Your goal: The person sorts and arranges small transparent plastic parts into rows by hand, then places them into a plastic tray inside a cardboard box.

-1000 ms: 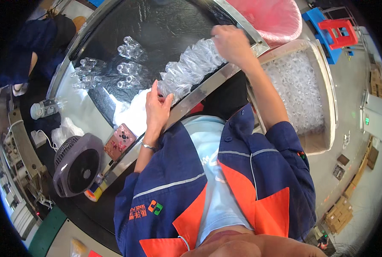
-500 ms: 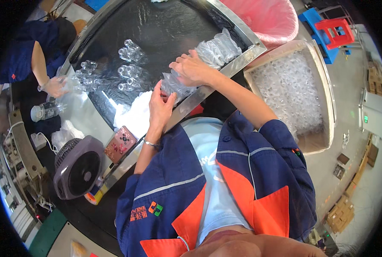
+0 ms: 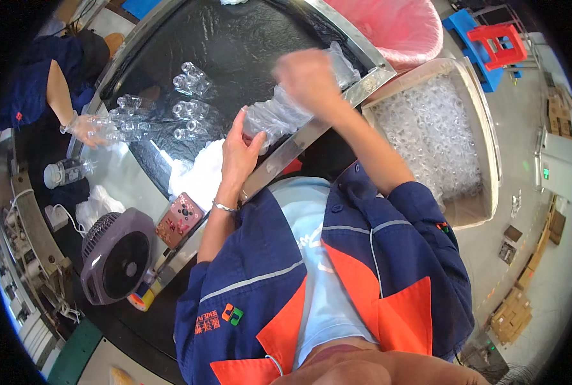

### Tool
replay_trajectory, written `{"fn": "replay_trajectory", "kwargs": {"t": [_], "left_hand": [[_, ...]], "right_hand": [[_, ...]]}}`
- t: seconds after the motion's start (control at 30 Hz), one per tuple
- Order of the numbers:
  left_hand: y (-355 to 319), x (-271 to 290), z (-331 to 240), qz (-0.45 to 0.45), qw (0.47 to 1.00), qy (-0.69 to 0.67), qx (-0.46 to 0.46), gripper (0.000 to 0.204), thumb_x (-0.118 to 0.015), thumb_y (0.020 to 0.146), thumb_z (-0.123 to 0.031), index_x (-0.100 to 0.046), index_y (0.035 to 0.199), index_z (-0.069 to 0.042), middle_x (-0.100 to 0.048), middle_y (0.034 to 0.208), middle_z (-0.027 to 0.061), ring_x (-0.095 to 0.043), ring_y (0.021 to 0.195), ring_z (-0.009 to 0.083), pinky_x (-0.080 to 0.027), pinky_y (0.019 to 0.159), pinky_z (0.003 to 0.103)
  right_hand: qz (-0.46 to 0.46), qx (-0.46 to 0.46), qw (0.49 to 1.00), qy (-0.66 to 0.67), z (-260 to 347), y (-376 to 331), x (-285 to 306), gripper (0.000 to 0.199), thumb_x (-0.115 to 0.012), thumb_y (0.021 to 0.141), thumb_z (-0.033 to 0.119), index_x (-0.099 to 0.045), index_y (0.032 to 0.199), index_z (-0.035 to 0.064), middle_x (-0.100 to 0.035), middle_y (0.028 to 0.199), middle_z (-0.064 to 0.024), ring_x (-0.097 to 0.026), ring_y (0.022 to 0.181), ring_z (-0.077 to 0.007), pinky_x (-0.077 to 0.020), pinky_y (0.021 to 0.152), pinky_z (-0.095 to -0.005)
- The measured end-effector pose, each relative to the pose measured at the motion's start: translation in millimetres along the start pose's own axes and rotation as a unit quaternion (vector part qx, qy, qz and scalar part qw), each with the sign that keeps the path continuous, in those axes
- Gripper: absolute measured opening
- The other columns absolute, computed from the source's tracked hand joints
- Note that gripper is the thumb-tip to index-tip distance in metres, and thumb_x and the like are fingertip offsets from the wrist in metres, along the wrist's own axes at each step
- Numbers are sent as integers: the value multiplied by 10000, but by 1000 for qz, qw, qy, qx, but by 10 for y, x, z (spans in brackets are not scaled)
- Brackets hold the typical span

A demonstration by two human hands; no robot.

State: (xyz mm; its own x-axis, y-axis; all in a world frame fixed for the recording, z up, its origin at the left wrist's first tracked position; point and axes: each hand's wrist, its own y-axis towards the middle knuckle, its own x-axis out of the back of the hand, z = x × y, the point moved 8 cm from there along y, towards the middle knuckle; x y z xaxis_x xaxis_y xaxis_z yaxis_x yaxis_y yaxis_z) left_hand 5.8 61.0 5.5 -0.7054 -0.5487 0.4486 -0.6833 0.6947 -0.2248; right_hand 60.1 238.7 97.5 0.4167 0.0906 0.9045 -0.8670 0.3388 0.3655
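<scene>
One clear jar [image 3: 69, 172] lies on its side at the far left, just below a co-worker's hand [image 3: 87, 130] that reaches toward clear bottles [image 3: 132, 104] grouped in clusters. Next come a grey fan [image 3: 122, 260], a patterned phone [image 3: 179, 220] and a glaring white heap [image 3: 202, 172]. Near the middle, the left hand [image 3: 238, 154] sets thumb and fingers wide apart, bracing the left end of a row of crumpled clear plastic [image 3: 274, 120]. This row lies on the black-covered table [image 3: 235, 54], along its metal edge [image 3: 353, 96]. Above the row, the right hand [image 3: 308, 78] is blurred, and whether its fingers are closed on anything cannot be told. Farther right appear a pink-lined bin [image 3: 395, 25], a lined box [image 3: 427, 138] full of small clear pieces, and a red stool [image 3: 497, 48]. Likely faults: the row may buckle or fan apart if the left hand's brace slackens; slick, loose pieces may slide over the edge if the right hand sweeps too hard.
</scene>
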Motion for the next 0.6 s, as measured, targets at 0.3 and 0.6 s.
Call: {"fn": "replay_trajectory", "kwargs": {"t": [0.3, 0.6], "left_hand": [[371, -211, -232, 35, 992, 111, -47, 640, -670, 835, -256, -424, 1398, -77, -626, 874, 184, -612, 774, 298, -486, 752, 406], [220, -237, -541, -32, 953, 277, -119, 687, -662, 853, -374, -386, 1406, -74, -447, 1186, 297, -575, 961, 450, -486, 832, 466]], "right_hand": [[54, -156, 982, -92, -1005, -407, -173, 425, -587, 874, 416, -596, 1258, 233, -483, 1265, -234, -548, 1006, -402, -487, 814, -468], [29, -114, 987, -110, -805, -270, 50, 440, -580, 855, 501, -644, 1177, 208, -515, 1272, -154, -537, 1057, -358, -389, 913, -501]]}}
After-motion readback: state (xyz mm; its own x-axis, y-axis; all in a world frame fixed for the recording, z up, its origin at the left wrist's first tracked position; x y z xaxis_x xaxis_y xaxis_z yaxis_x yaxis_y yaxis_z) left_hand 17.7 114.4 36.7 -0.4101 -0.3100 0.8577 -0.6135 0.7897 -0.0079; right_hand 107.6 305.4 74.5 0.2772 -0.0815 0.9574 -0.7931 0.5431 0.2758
